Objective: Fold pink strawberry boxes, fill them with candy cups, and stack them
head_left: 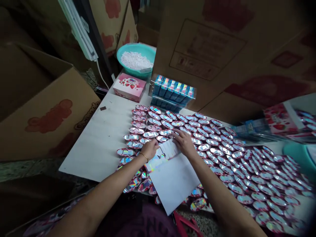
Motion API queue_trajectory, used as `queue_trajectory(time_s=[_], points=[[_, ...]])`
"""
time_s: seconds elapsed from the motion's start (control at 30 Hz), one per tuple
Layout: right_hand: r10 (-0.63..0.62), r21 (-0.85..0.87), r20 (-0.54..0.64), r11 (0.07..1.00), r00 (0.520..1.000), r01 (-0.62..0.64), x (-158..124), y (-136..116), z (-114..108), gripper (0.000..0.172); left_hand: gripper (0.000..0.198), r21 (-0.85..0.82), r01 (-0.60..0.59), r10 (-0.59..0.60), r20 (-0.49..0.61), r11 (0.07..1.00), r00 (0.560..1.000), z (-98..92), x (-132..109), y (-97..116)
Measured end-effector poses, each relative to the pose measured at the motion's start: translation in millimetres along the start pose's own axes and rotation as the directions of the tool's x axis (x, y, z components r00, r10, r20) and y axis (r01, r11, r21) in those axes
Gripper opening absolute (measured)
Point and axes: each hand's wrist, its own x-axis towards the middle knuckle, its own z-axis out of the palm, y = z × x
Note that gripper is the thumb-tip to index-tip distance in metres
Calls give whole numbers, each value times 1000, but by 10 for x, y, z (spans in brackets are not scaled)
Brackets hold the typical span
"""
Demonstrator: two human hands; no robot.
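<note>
A white sheet (175,182) with a shiny, rainbow-reflecting band lies tilted over rows of small oval-topped packs (203,131) with silvery lids and pink-red sides. My left hand (150,149), with a thin bangle at the wrist, is closed on the sheet's upper left edge. At the upper right edge, my right hand (184,142) has its fingers bent over the sheet, beside the silvery lids. The fingertips' exact grip is too small to make out. Under the sheet, some packs are hidden.
Behind the packs stand a pink strawberry box (129,87), a clear-wrapped stack of blue boxes (172,92) and a turquoise basin (123,49) of small white pieces. Large cartons rise at the back (209,49) and left (46,112). More strawberry packaging (280,120) sits at right.
</note>
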Motion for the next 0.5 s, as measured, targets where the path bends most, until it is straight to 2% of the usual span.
queue_trajectory(time_s=[0.13, 0.23, 0.3, 0.4, 0.5], points=[[-126, -34, 53, 991, 991, 128, -19, 136, 129, 29, 8, -5, 27, -27, -43, 1000, 999, 67, -16, 9], [-187, -20, 11, 982, 982, 187, -153, 223, 260, 32, 8, 19, 42, -41, -41, 999, 998, 106, -32, 10], [-183, 5, -16, 983, 983, 184, -233, 239, 263, 30, 8, 78, 58, -55, -41, 995, 998, 119, -42, 23], [-161, 77, 1, 984, 987, 160, -276, 203, 18, 22, 9, 225, 56, -50, -32, 973, 998, 142, -56, 70], [-68, 198, 34, 978, 997, 60, -226, 121, -507, 18, 11, 361, -12, 12, 3, 932, 1000, 187, -76, 127]])
